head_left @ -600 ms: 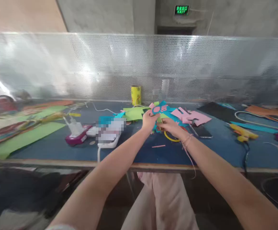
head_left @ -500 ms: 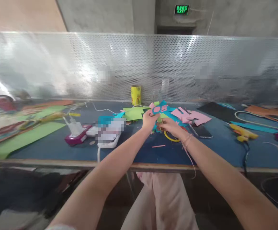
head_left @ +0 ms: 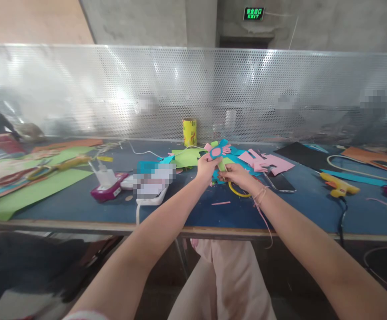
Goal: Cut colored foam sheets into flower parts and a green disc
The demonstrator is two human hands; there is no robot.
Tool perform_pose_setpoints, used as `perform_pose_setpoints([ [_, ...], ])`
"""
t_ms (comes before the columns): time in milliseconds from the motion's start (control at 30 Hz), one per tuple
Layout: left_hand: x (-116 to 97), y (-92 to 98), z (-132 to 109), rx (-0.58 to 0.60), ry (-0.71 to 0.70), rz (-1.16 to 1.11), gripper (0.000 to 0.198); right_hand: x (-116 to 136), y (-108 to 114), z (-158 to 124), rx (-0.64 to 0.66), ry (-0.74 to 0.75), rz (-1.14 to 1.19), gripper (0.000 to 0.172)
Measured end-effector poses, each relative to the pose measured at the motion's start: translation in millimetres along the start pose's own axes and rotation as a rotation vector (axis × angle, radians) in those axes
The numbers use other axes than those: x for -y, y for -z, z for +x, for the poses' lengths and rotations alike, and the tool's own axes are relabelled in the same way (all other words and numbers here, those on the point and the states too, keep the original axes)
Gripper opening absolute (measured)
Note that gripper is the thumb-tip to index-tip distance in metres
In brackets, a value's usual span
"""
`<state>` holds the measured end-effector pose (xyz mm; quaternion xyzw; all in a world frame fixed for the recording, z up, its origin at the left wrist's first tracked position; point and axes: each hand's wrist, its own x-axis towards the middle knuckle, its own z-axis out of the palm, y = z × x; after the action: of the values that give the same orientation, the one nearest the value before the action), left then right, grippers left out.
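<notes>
Above the middle of the blue table, my left hand is closed on a blue and pink paper cutout, held between thumb and fingers. My right hand pinches the lower end of a light green paper strip just beside it. Whether the strip joins the cutout is hidden by my fingers. Pink paper pieces with cut-out shapes lie to the right, over a dark phone. A yellow ring-shaped thing shows partly under my right wrist.
A yellow glue gun with a black cord lies at right. At left are a white power strip, a purple box with a plug and green sheets. A yellow roll stands before the perforated metal screen.
My hands stay almost in place, with the cutout and green strip still held. A person in striped clothing has come into view at the far left edge.
</notes>
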<state>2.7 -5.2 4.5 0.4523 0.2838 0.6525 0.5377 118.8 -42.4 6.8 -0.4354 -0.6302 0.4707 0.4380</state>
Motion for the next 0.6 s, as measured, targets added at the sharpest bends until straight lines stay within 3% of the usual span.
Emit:
perform_pose_setpoints([
  [600, -9.4, -2.5, -2.6, 0.006, 0.031, -0.049, 0.029, -6.7, 8.4, 3.3, 0.017, 0.016, 0.047, 0.020],
])
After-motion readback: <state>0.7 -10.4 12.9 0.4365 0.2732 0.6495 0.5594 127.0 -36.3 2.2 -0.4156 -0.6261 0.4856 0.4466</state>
